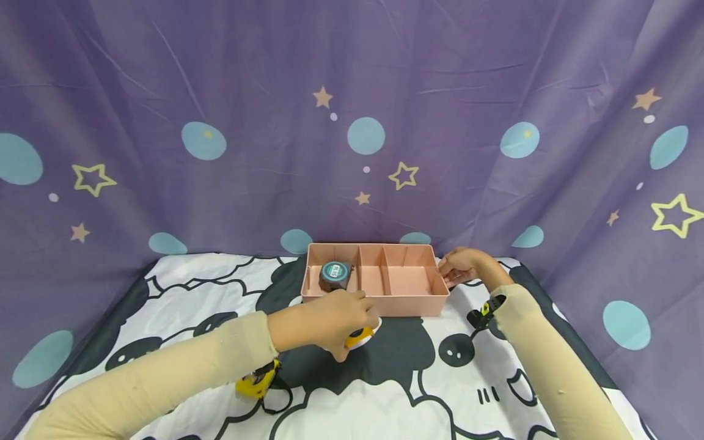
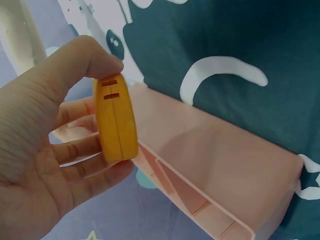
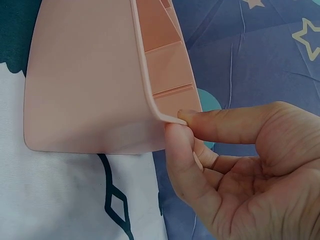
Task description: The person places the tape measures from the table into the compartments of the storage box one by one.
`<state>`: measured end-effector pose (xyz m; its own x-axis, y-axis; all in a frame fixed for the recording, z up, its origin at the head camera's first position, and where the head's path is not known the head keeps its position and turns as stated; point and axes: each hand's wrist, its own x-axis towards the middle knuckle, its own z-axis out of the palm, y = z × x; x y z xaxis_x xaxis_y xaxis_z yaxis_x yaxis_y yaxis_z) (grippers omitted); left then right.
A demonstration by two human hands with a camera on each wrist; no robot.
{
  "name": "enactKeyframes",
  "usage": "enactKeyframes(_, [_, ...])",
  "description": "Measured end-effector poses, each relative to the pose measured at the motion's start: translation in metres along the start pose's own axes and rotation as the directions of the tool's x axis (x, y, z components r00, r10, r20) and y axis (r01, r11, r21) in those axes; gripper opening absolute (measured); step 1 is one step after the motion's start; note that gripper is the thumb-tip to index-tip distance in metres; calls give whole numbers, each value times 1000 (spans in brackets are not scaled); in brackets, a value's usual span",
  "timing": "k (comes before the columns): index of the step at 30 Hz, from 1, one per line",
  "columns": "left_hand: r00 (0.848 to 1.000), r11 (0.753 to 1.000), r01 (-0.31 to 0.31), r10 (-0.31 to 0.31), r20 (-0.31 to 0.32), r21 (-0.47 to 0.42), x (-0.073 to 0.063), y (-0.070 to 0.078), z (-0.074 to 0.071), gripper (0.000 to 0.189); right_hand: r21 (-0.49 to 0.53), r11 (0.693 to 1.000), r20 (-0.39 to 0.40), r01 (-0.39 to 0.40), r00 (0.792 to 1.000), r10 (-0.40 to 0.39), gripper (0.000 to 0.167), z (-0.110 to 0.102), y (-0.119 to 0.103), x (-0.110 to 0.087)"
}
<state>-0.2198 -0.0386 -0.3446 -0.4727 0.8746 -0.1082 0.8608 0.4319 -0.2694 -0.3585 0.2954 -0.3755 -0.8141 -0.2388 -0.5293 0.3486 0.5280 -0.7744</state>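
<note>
A pink divided box (image 1: 409,305) stands at the back of the patterned cloth. In its left compartment sits a dark tape measure (image 1: 334,275) with a teal round label. My left hand (image 1: 338,318) is in front of the box and pinches an orange tape measure (image 2: 116,120) between thumb and fingers. In the head view only part of that orange case shows beneath the hand. At the box's right end, my right hand (image 3: 235,155) pinches the rim corner between thumb and forefinger. The box's middle and right compartments show bare floors.
A yellow tape measure (image 1: 255,385) with a black strap lies on the cloth (image 1: 385,409), partly hidden by the left sleeve (image 1: 181,366). Behind the box hangs a purple curtain (image 1: 264,183). A small black device (image 1: 486,311) is on the right wrist.
</note>
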Motion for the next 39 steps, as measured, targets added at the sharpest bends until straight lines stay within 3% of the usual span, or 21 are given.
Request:
enactKeyframes(14, [993,991,94,-86,84,-91,3,-17,-32,61,15,1000,-15,-18,1000,18,7,0,7,-1])
enactKeyframes(20, [996,989,91,-89,29,-116,-1,-23,-43,57,-4,1000,8,-6,1000,6,8,1,4,-2])
enactKeyframes(27, [992,982,70,-88,-94,-176,-2,-36,-53,55,-9,1000,-5,-14,1000,14,11,2,-1,-1])
enactKeyframes(39, [980,943,145,-178,-87,-298,-2,-67,-78,57,-42,999,-5,-13,1000,12,8,0,-3,2])
